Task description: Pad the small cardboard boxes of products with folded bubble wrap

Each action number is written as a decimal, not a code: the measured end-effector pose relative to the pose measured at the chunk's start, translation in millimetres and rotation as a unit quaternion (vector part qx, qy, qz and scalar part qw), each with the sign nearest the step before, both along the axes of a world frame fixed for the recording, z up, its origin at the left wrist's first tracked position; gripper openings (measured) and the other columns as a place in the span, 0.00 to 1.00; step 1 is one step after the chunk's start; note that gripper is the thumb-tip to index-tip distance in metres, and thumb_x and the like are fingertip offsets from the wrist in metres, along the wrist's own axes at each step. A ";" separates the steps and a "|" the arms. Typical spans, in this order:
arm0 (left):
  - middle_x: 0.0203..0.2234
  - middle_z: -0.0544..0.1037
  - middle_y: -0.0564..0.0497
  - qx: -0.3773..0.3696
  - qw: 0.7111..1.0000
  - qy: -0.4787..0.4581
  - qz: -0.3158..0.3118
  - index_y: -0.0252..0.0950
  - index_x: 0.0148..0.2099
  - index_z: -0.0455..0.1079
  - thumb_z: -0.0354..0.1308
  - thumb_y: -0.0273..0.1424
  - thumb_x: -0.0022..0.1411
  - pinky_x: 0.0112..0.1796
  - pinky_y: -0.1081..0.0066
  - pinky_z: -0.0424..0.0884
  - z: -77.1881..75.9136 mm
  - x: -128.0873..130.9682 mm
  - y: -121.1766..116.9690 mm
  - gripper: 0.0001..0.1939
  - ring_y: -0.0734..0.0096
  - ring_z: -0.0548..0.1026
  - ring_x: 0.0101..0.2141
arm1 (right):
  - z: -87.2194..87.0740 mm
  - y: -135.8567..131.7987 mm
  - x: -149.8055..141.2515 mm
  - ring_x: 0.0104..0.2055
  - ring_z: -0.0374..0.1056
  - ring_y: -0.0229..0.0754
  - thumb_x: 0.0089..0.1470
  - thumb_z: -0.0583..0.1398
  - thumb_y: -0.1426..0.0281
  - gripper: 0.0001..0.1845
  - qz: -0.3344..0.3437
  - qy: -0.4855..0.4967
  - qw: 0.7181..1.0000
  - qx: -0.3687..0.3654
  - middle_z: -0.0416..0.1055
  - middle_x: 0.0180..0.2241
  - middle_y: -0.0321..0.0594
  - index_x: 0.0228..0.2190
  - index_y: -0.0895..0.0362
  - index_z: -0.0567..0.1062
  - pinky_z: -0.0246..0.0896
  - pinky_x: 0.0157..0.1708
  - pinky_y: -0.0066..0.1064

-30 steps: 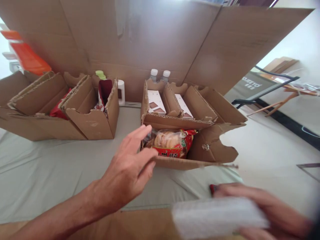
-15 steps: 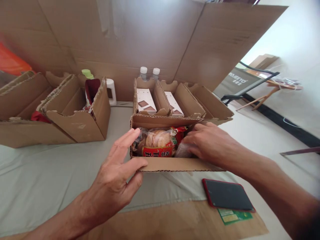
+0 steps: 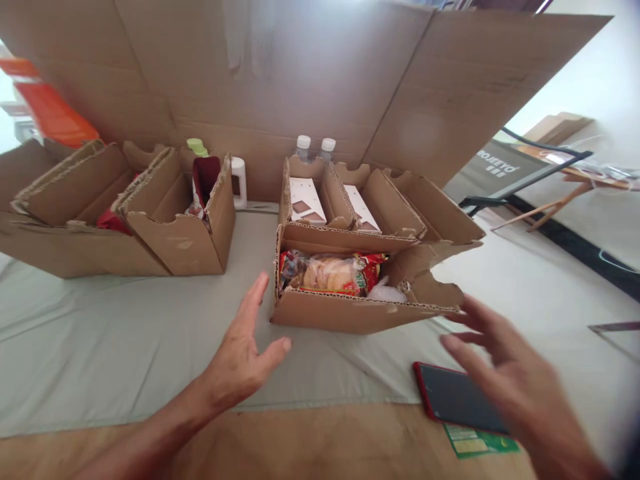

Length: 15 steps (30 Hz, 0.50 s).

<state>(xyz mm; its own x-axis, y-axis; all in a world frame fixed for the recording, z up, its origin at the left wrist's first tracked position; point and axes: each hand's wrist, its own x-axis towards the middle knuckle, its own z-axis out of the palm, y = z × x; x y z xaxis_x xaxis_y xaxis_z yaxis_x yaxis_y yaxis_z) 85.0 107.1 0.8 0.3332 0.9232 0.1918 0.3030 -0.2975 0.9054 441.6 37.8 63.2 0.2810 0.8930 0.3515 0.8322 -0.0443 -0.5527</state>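
My left hand (image 3: pixel 243 351) hovers open just left of a torn cardboard box (image 3: pixel 350 315), fingers stretched, holding nothing. My right hand (image 3: pixel 505 360) is open too, fingers spread, just right of the box and above a red-edged phone (image 3: pixel 450 400). Inside the box's front compartment lie a red snack bag of biscuits (image 3: pixel 333 272) and a white wrapped packet (image 3: pixel 386 292). Two white cartons (image 3: pixel 306 200) stand in the rear compartments.
A second cardboard box (image 3: pixel 175 233) with red packets stands at the left. Two water bottles (image 3: pixel 314 147), a green-capped bottle (image 3: pixel 199 148) and a white container (image 3: pixel 239 180) stand by the tall cardboard backdrop (image 3: pixel 300 73). A green card (image 3: pixel 477 443) lies under the phone. Grey cloth (image 3: pixel 100 347) covers the table.
My right hand put the white packet into the box's front compartment and drew back out, now empty. My left hand let go of the box's front corner and pulled back a little.
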 end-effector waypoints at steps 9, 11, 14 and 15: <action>0.70 0.58 0.36 -0.009 0.996 -0.080 0.044 0.42 0.75 0.45 0.60 0.43 0.66 0.66 0.37 0.56 -26.8 -32.9 -44.2 0.43 0.41 0.56 0.70 | -49.6 -10.8 -112.5 0.23 0.66 0.42 0.60 0.61 0.49 0.21 0.002 0.111 0.993 0.033 0.77 0.30 0.41 0.39 0.54 0.75 0.60 0.21 0.31; 0.68 0.64 0.40 -0.007 0.991 -0.092 0.094 0.45 0.74 0.50 0.59 0.41 0.68 0.66 0.42 0.60 -16.6 -70.3 -57.7 0.37 0.45 0.59 0.69 | -41.6 -12.8 -146.7 0.19 0.61 0.39 0.62 0.60 0.51 0.19 0.062 0.111 0.992 0.018 0.76 0.30 0.40 0.42 0.54 0.75 0.56 0.18 0.30; 0.66 0.65 0.45 0.049 0.977 -0.139 0.155 0.46 0.72 0.54 0.59 0.40 0.67 0.67 0.48 0.60 17.7 -96.9 -49.5 0.35 0.49 0.60 0.69 | -16.6 11.2 -180.5 0.23 0.63 0.38 0.63 0.59 0.54 0.18 0.158 0.147 0.976 0.022 0.77 0.36 0.42 0.44 0.54 0.75 0.58 0.20 0.30; 0.66 0.65 0.45 0.069 0.974 -0.148 0.158 0.46 0.72 0.54 0.60 0.40 0.67 0.67 0.49 0.60 28.5 -94.7 -42.6 0.35 0.50 0.60 0.68 | -8.5 20.7 -183.2 0.26 0.66 0.40 0.63 0.59 0.53 0.18 0.160 0.158 0.973 0.045 0.77 0.37 0.43 0.43 0.55 0.74 0.60 0.22 0.30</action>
